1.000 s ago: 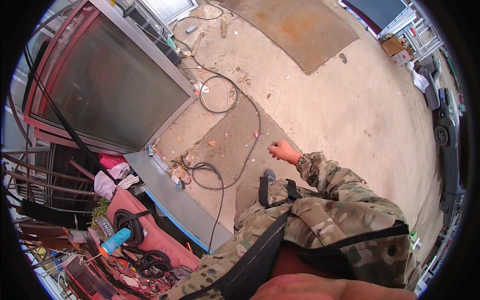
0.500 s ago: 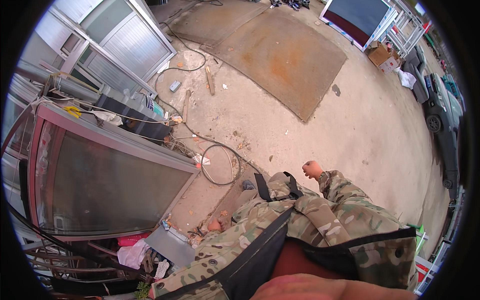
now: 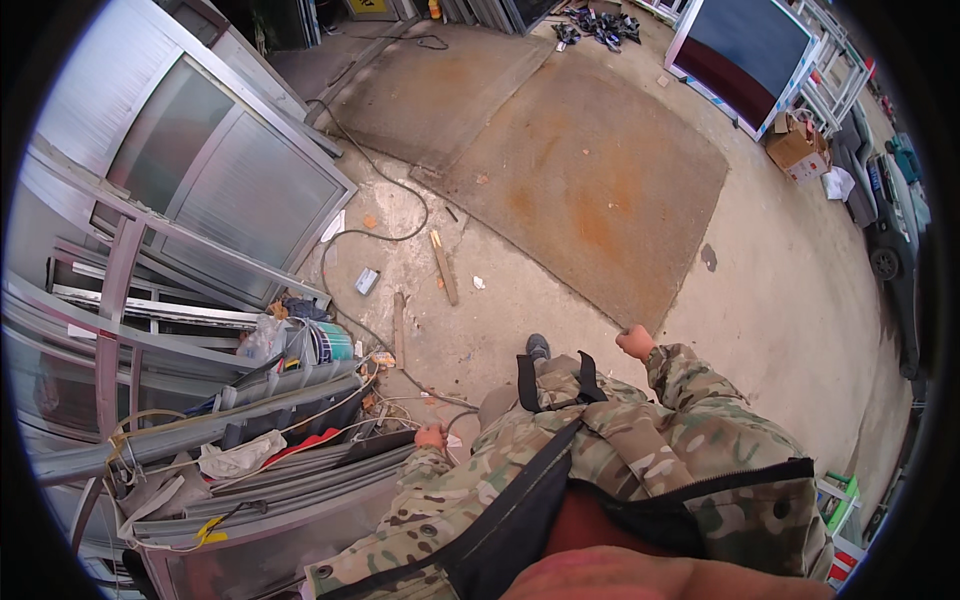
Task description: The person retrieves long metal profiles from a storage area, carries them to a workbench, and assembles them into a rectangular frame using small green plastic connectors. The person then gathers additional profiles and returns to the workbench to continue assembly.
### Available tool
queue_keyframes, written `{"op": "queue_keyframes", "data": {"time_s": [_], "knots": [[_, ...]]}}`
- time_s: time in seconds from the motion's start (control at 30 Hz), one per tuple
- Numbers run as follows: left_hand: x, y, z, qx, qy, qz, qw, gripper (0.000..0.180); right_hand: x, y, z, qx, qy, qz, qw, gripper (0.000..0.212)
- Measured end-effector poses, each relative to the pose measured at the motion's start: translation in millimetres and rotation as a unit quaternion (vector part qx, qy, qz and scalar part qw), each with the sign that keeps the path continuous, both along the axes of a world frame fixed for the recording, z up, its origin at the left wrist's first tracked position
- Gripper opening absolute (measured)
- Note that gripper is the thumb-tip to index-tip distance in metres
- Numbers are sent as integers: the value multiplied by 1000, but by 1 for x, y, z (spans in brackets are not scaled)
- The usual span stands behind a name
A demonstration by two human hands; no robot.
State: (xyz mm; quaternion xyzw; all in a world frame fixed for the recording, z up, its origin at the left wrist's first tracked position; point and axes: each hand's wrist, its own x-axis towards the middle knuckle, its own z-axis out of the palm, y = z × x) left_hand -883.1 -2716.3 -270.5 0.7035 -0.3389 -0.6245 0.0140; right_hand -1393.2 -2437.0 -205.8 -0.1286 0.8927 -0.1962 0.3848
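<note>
My right hand (image 3: 636,342) hangs in front of my right side, its fingers curled into a loose fist with nothing visible in it. Low on my left, my left hand (image 3: 431,437) is small in view, its fingers curled in and no object showing. It is nearest to the end of a stack of grey window frames (image 3: 330,455) and a dark cable (image 3: 463,404); I cannot tell whether it touches either. Both sleeves belong to a camouflage jacket (image 3: 690,420). One dark shoe (image 3: 538,347) shows ahead of me on the concrete.
Panelled doors (image 3: 240,170) lean on the left, beside a paint bucket (image 3: 330,342). Wood strips (image 3: 443,268) and a small grey box (image 3: 367,281) lie ahead. Beyond is a rusty metal sheet (image 3: 590,180). A framed pane (image 3: 742,55), a cardboard box (image 3: 798,150) and a car (image 3: 888,230) stand right.
My view has moved forward past the large framed pane on the left. The rusty sheet, doors and bucket show more fully, and my shoe has stepped ahead. Both hands remain low at my sides.
</note>
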Motion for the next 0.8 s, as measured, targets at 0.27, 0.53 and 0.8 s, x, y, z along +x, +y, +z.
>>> {"op": "queue_keyframes", "data": {"time_s": [0.27, 0.53, 0.8], "knots": [[-107, -137, -22, 88, -20, -101, 991, 17, -210, -358, 27, -174, 50, 66, 981, 27], [-330, -447, 7, -10, 8, -28, 1000, 19, -325, -527, 36, 12, -110, 3, 994, 23], [-551, -810, 8, -130, 114, -2, 985, 21, -436, -695, 5, 80, -102, -71, 989, 24]]}}
